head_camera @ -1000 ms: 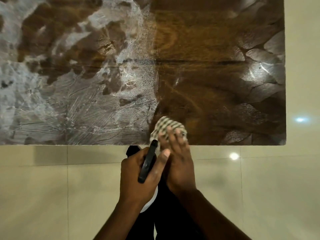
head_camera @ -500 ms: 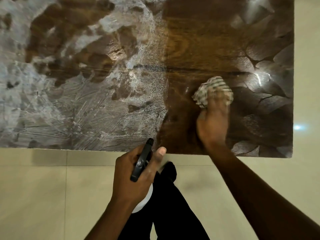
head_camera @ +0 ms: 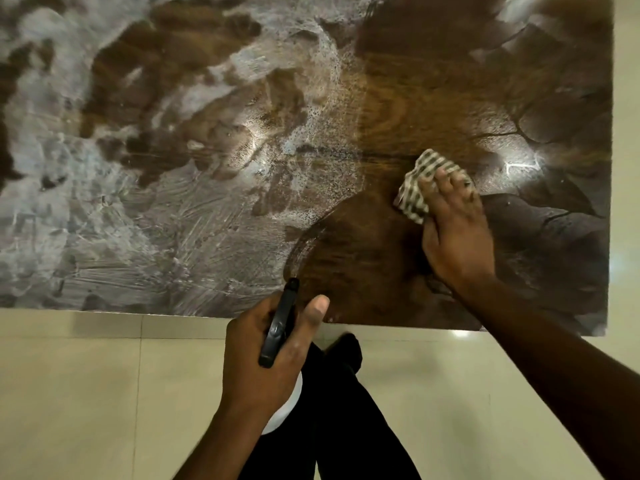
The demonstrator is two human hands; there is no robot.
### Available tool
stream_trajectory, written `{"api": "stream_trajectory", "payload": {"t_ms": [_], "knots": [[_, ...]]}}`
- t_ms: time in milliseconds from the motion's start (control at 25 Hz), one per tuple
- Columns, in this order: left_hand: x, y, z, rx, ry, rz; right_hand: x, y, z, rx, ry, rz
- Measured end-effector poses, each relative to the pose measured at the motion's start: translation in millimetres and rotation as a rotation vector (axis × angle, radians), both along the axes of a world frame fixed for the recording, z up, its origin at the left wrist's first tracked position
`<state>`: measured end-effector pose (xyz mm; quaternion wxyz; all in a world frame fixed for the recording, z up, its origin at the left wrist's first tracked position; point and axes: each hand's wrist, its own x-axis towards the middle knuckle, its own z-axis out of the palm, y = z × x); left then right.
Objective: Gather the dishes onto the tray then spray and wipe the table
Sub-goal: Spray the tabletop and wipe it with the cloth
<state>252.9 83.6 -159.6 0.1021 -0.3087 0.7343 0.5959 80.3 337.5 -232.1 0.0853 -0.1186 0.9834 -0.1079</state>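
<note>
I see the dark brown wooden table (head_camera: 415, 81) filling the upper part of the head view. Its left and far edges are cut off by the frame. The left half of the surface is covered in whitish smeared film. The right half shows bare wet wood grain, with curved streaks toward the right edge. Below the near edge lies the glossy cream tiled floor (head_camera: 69, 393). The person's legs in black trousers (head_camera: 339, 410) stand on it, just beside the near edge.

The right hand (head_camera: 453, 237) reaches over the near edge onto the right half of the surface, nearer the right edge than the middle. Its fingers are curved over the bunched checked beige-and-dark cloth (head_camera: 419, 181) and press it down on the wood. The thumb lies against the cloth's near side. The hand is a little blurred, so I cannot count the fingers cleanly, and it hides much of the cloth.

The left hand (head_camera: 263, 358) hangs over the floor at the near edge, clear of the surface. It is wrapped round the spray bottle with a black trigger head and white body (head_camera: 278, 323). The thumb is straight along the head's right side and the nozzle tip reaches just over the near edge. Only 1 small patch of white body shows below the wrist. I cannot see the trigger or the fingers on the bottle's far side.
</note>
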Motion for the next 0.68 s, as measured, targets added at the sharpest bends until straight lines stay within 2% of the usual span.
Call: {"api": "stream_trajectory", "payload": {"t_ms": [80,120,160,200,280,360,400,440,520,600,680], "knots": [[-3.9,-7.1,-2.7,-0.009,-0.006,-0.004,-2.3,-42.2,-4.7,-0.050,0.016,-0.196],[-5.9,-9.6,-4.0,0.001,-0.010,-0.007,9.2,-66.8,-6.7,-0.099,-0.002,-0.216],[-8.4,-12.6,-4.6,0.022,-0.004,-0.002,28.6,-90.4,-8.3,-0.145,-0.028,-0.144],[-10.8,-15.4,-5.0,0.047,0.010,0.002,52.3,-108.8,-9.6,-0.182,-0.062,0.016],[-14.2,-22.3,-6.7,0.072,0.050,-0.004,95.3,-120.8,-11.6,-0.225,-0.124,0.484],[-16.8,-30.4,-7.2,0.090,0.070,-0.015,90.0,-99.6,-11.7,-0.202,-0.191,0.887],[-17.3,-33.5,-7.1,0.096,0.064,-0.021,71.5,-84.2,-10.3,-0.165,-0.212,0.980],[-17.5,-36.3,-6.8,0.082,0.057,-0.026,50.9,-70.1,-8.7,-0.117,-0.225,0.974],[-18.2,-43.1,-6.7,0.037,0.035,-0.018,8.1,-48.3,-6.0,-0.077,-0.169,0.711],[-20.5,-50.5,-7.5,0.062,0.015,0.003,-25.5,-48.7,-2.2,-0.124,-0.104,0.263],[-25.9,-55.6,-6.8,0.136,-0.005,0.010,-37.0,-85.3,-5.6,-0.199,-0.053,-0.149]]}}
